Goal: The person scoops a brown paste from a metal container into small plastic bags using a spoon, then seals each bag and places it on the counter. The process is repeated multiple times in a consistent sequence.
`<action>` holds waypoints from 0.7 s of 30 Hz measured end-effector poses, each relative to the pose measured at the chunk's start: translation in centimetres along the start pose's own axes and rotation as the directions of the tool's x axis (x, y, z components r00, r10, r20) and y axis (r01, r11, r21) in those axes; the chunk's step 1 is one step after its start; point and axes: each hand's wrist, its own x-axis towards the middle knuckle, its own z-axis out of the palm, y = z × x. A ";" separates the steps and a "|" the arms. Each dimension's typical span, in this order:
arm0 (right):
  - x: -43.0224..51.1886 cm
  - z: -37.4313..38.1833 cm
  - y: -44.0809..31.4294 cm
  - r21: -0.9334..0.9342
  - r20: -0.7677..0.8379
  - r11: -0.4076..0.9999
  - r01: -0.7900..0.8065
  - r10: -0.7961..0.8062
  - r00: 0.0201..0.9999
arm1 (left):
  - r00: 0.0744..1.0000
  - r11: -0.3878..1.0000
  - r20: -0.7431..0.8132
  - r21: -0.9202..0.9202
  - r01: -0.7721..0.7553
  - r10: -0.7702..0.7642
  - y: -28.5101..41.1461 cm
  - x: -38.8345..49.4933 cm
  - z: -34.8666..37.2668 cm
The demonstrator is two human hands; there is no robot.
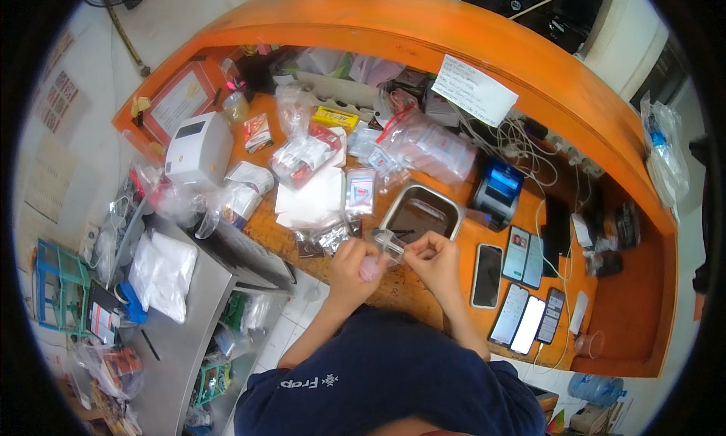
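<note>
My left hand is closed around a small pinkish item and one side of a small clear plastic bag. Finger and thumb of my right hand pinch at the bag's other side; how firmly is hard to see. Both hands are over the front edge of the wooden counter. Just beyond them stands a rectangular metal tray with dark contents. Several clear and brown sachets lie by my left hand. A white cardboard piece and a clear packet with a printed label are farther back.
To the right lie several phones, one with a dark screen, near a blue-and-black device and loose cables. A white label printer and plastic-wrapped goods stand left. The orange counter wall curves around behind; a steel table adjoins at left.
</note>
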 end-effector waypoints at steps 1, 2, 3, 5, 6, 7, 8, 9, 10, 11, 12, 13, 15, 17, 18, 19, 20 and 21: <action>0.0 -0.4 -0.1 -0.007 0.056 1.000 0.008 -0.008 0.998 | 0.999 0.999 0.025 -0.026 -0.028 0.029 0.0 0.4 -0.2; -0.1 -0.7 -0.2 -0.028 0.102 1.000 -0.009 0.011 0.995 | 0.997 0.996 0.028 -0.059 -0.072 0.074 0.1 0.7 -0.5; -0.2 -0.8 -0.3 0.027 0.151 0.999 -0.020 0.015 0.988 | 0.996 0.995 0.051 -0.072 -0.069 0.073 0.1 0.9 -0.7; -0.6 -0.8 -0.6 0.095 0.227 0.989 -0.114 0.090 0.970 | 0.973 0.988 0.188 -0.105 -0.115 0.134 -0.5 1.4 -1.3; -0.6 -0.8 -0.7 0.134 0.245 0.984 -0.113 0.078 0.966 | 0.955 0.988 0.264 -0.110 -0.108 0.133 -1.0 1.5 -1.6; -0.6 -0.8 -0.8 0.161 0.258 0.977 -0.138 0.093 0.962 | 0.956 0.984 0.250 -0.121 -0.127 0.155 -1.4 1.5 -1.9; -0.6 -0.8 -0.8 0.195 0.286 0.966 -0.170 0.110 0.952 | 0.957 0.981 0.236 -0.133 -0.138 0.167 -1.8 1.5 -2.0; -0.5 -0.8 -0.7 0.110 0.225 0.989 -0.095 0.069 0.972 | 0.959 0.976 0.215 -0.153 -0.156 0.187 -2.3 1.3 -2.1; -0.3 -0.9 -0.5 0.028 0.182 0.999 -0.030 0.024 0.983 | 0.966 0.975 0.182 -0.157 -0.155 0.183 -2.9 1.2 -2.2; -0.1 -1.0 -0.3 -0.057 0.141 0.998 0.033 -0.025 0.990 | 0.972 0.972 0.142 -0.169 -0.161 0.186 -3.4 1.1 -2.3; 0.2 -0.8 0.1 -0.234 0.108 0.961 0.149 -0.126 0.986 | 0.978 0.972 0.101 -0.170 -0.164 0.182 -3.9 1.0 -2.2; 0.6 -0.2 0.6 -0.405 0.093 0.880 0.246 -0.228 0.969 | 0.981 0.965 0.074 -0.207 -0.160 0.178 -4.4 0.9 -2.1; 1.2 1.5 1.9 -0.602 0.119 0.726 0.333 -0.331 0.936 | 0.989 0.957 0.024 -0.257 -0.133 0.143 -5.1 0.6 -1.5; 2.1 3.9 3.3 -0.671 0.166 0.649 0.359 -0.340 0.926 | 0.999 0.921 0.026 -0.389 -0.017 0.029 -5.7 0.1 -0.9; 2.4 4.7 4.0 -0.655 0.162 0.668 0.352 -0.331 0.930 | 0.999 0.893 0.033 -0.447 0.045 -0.034 -5.9 -0.2 -0.6; 2.8 4.8 4.6 -0.691 0.105 0.640 0.336 -0.370 0.923 | 0.999 0.882 0.024 -0.469 0.044 -0.037 -6.1 -0.5 -0.5; 3.2 4.7 5.1 -0.724 0.051 0.613 0.316 -0.410 0.911 | 0.999 0.871 0.015 -0.489 0.044 -0.042 -6.4 -0.7 -0.5; 3.6 4.3 5.5 -0.770 0.004 0.589 0.243 -0.377 0.926 | 0.999 0.852 0.002 -0.521 0.042 -0.049 -6.6 -1.0 -0.6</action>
